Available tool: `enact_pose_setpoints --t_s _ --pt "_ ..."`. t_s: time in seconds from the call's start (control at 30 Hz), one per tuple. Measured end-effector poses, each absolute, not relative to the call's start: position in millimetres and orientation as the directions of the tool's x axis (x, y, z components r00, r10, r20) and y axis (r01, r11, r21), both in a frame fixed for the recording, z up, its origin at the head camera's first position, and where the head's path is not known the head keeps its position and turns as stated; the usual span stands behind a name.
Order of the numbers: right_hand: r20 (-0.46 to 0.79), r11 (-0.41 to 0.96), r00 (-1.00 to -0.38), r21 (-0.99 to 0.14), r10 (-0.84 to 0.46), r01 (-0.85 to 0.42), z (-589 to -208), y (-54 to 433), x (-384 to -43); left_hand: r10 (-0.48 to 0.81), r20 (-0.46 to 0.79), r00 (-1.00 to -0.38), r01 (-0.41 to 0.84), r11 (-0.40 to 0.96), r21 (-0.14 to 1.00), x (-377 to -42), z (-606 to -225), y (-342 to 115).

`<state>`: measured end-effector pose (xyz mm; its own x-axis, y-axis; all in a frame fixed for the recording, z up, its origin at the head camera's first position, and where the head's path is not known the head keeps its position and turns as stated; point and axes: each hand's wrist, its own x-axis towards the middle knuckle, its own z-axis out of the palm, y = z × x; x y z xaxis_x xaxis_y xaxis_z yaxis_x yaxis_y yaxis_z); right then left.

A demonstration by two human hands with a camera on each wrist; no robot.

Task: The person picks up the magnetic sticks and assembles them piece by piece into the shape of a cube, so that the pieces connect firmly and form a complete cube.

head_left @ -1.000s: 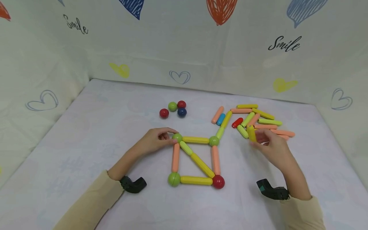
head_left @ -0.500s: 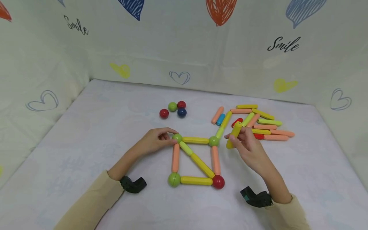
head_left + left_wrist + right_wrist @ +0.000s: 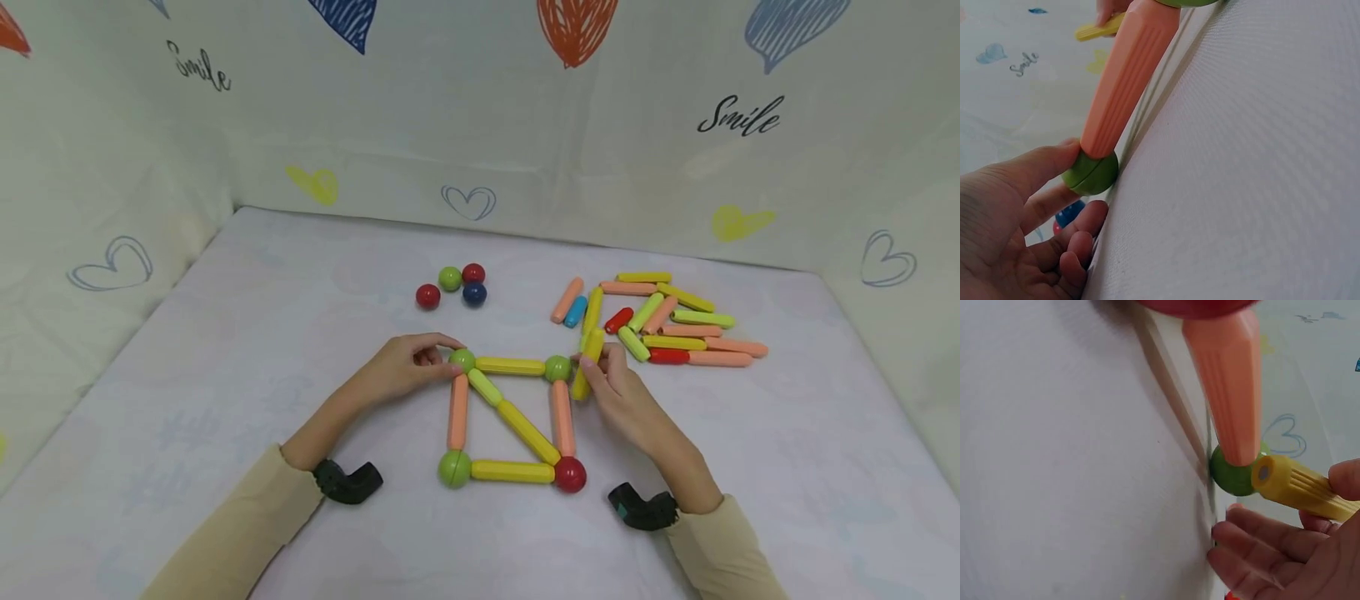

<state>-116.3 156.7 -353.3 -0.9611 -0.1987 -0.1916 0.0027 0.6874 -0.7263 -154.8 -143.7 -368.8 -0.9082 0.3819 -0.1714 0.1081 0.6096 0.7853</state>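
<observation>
My left hand (image 3: 401, 364) pinches a green ball (image 3: 462, 360) at the far left corner of a square of magnetic sticks and balls; the left wrist view shows thumb and finger on this ball (image 3: 1091, 174). Between its thumb and fingers, my right hand (image 3: 633, 408) holds a yellow magnetic stick (image 3: 591, 352), tilted beside the far right green ball (image 3: 557, 368). In the right wrist view, the stick's (image 3: 1304, 487) grey-tipped end overlaps that ball; whether they touch, I cannot tell. A light green and yellow diagonal (image 3: 527, 431) runs to the near right red ball (image 3: 570, 475).
Another yellow stick (image 3: 592, 307) extends away behind the held one, its light green neighbour partly hidden. A pile of mixed sticks (image 3: 675, 317) lies to the right. Several loose balls (image 3: 450, 278) sit at the back. Patterned cloth walls (image 3: 480, 125) enclose the table.
My right hand has carried the yellow stick left from the pile to the square's far right corner. The stick pair behind that corner has swung slightly left. My left hand stays put.
</observation>
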Motion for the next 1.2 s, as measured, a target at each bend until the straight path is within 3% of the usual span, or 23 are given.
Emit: enact_pose_setpoints --t_s 0.17,0.37,0.73,1.2 --pt "-0.155 0.728 -0.975 -0.685 -0.161 -0.012 -344.4 156.4 -112.6 0.383 -0.173 -0.907 0.107 0.609 0.786 -155.3 -369.6 -144.2" --pt "-0.065 0.661 -0.972 -0.743 -0.227 -0.105 -330.4 137.2 -97.1 0.385 -0.167 -0.908 0.115 0.612 0.782 -156.2 -370.1 -144.0" --pt "0.022 0.475 -0.841 -0.817 -0.541 -0.327 -337.0 74.0 -50.2 0.385 -0.161 -0.909 0.114 0.6 0.792 -155.7 -370.0 -143.3" --pt "0.106 0.494 -0.796 -0.733 -0.596 -0.467 -349.1 57.6 -41.5 0.376 -0.185 -0.908 0.088 0.602 0.793 -154.6 -369.1 -144.1"
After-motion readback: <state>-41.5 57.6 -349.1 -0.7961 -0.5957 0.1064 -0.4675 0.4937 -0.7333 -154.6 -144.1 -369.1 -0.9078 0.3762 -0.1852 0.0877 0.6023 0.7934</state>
